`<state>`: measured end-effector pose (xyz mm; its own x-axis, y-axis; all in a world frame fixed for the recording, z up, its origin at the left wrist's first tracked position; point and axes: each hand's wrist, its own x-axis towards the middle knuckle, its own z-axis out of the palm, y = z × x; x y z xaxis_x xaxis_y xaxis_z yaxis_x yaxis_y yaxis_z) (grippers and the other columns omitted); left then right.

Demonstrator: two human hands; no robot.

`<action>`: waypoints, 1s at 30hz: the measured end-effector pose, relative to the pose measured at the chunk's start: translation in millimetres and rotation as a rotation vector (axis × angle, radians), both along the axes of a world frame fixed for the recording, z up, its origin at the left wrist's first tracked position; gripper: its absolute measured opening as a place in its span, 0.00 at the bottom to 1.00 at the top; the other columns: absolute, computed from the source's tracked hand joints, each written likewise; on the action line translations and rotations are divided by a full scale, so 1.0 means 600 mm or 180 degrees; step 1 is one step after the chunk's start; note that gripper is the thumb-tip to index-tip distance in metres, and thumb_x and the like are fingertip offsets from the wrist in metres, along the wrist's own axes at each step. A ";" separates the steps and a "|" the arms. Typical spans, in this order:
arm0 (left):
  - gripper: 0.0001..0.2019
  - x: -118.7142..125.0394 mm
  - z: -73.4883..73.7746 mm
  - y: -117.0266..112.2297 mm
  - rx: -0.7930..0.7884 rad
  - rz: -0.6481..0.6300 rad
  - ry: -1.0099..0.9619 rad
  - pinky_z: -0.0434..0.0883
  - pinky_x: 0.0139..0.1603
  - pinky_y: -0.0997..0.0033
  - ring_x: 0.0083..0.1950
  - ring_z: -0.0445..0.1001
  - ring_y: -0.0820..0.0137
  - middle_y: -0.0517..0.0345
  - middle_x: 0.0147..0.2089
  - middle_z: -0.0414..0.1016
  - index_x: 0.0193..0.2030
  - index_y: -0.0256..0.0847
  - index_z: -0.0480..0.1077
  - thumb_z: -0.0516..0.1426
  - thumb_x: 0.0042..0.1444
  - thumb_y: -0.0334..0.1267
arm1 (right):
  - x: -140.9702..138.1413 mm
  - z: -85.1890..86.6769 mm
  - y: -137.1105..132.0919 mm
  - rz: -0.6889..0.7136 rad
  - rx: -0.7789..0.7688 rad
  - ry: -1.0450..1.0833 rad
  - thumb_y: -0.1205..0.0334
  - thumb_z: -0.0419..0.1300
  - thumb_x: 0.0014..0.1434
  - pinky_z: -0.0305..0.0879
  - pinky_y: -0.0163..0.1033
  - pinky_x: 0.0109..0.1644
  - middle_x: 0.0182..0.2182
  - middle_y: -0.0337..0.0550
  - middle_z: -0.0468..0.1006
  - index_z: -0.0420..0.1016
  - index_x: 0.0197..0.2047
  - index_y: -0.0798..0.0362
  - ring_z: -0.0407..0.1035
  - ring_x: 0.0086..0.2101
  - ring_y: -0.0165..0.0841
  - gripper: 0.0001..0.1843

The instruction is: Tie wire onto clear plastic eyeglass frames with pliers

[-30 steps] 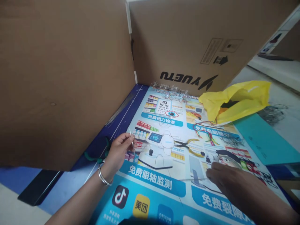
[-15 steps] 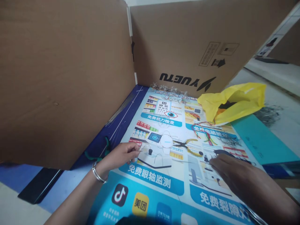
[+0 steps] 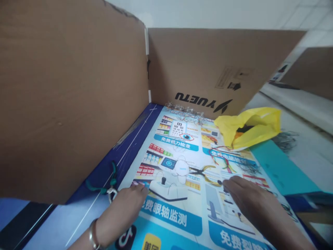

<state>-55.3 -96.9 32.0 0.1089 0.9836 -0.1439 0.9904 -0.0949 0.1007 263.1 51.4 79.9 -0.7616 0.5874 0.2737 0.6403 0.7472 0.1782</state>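
Observation:
My left hand, with a silver bracelet at the wrist, is over the left side of a printed poster. Its fingers are curled together and blurred; anything between them is hidden. Just left of it lies a green cord with a white piece. On the right, my right hand is closed, knuckles up, its fingertips close to the handle end of yellow-handled pliers. I cannot make out what it holds. The pliers lie with jaws pointing left. Red and green threads rest behind them.
Brown cardboard panels stand at the left and the back. A yellow bag sits at the poster's right rear, beside a teal sheet. Tangled wire scraps lie along the back panel and at the right.
My left hand has drawn back toward me and left over the poster. My right hand has moved left, closer to the pliers' handles. The camera has tipped up slightly.

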 end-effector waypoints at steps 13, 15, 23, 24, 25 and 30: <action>0.25 0.000 -0.043 0.005 0.0309 0.0015 0.0371 0.73 0.27 0.63 0.36 0.77 0.56 0.43 0.37 0.77 0.39 0.35 0.74 0.42 0.44 0.13 | -0.087 -0.001 0.175 -0.0749 -0.0852 0.0299 0.63 0.47 0.62 0.62 0.35 0.40 0.32 0.42 0.74 0.72 0.32 0.54 0.68 0.36 0.30 0.14; 0.24 -0.001 -0.042 0.005 0.0332 -0.0005 0.0307 0.72 0.26 0.64 0.35 0.77 0.56 0.44 0.36 0.76 0.38 0.35 0.73 0.42 0.43 0.13 | -0.134 -0.009 0.226 -0.0764 -0.0909 0.0212 0.60 0.51 0.62 0.64 0.39 0.43 0.38 0.44 0.73 0.72 0.39 0.56 0.68 0.39 0.31 0.11; 0.25 -0.009 -0.054 0.010 0.0059 -0.0075 0.0187 0.74 0.30 0.57 0.38 0.77 0.54 0.42 0.41 0.76 0.40 0.36 0.72 0.43 0.43 0.14 | -0.283 -0.075 0.331 -0.0910 -0.0980 -0.0252 0.56 0.54 0.61 0.67 0.46 0.45 0.48 0.46 0.69 0.66 0.51 0.54 0.67 0.43 0.35 0.17; 0.25 -0.011 -0.057 0.010 -0.0005 -0.0103 0.0168 0.74 0.30 0.56 0.39 0.77 0.53 0.42 0.42 0.76 0.41 0.36 0.72 0.43 0.44 0.15 | -0.289 -0.083 0.334 -0.0928 -0.0947 -0.0310 0.56 0.54 0.61 0.66 0.46 0.45 0.48 0.47 0.68 0.66 0.51 0.54 0.67 0.43 0.35 0.17; 0.25 -0.011 -0.058 0.009 -0.0042 -0.0108 0.0162 0.74 0.30 0.55 0.39 0.77 0.53 0.41 0.43 0.75 0.42 0.37 0.72 0.43 0.45 0.15 | -0.294 -0.089 0.336 -0.0940 -0.0908 -0.0364 0.56 0.54 0.61 0.66 0.47 0.46 0.49 0.47 0.68 0.66 0.51 0.54 0.67 0.43 0.35 0.17; 0.24 -0.010 -0.050 0.006 -0.0032 -0.0012 0.0135 0.75 0.32 0.54 0.42 0.76 0.52 0.42 0.46 0.75 0.43 0.37 0.72 0.44 0.46 0.16 | -0.296 -0.094 0.338 -0.0904 -0.0728 -0.0553 0.56 0.55 0.61 0.66 0.47 0.46 0.49 0.47 0.68 0.66 0.51 0.55 0.67 0.44 0.35 0.18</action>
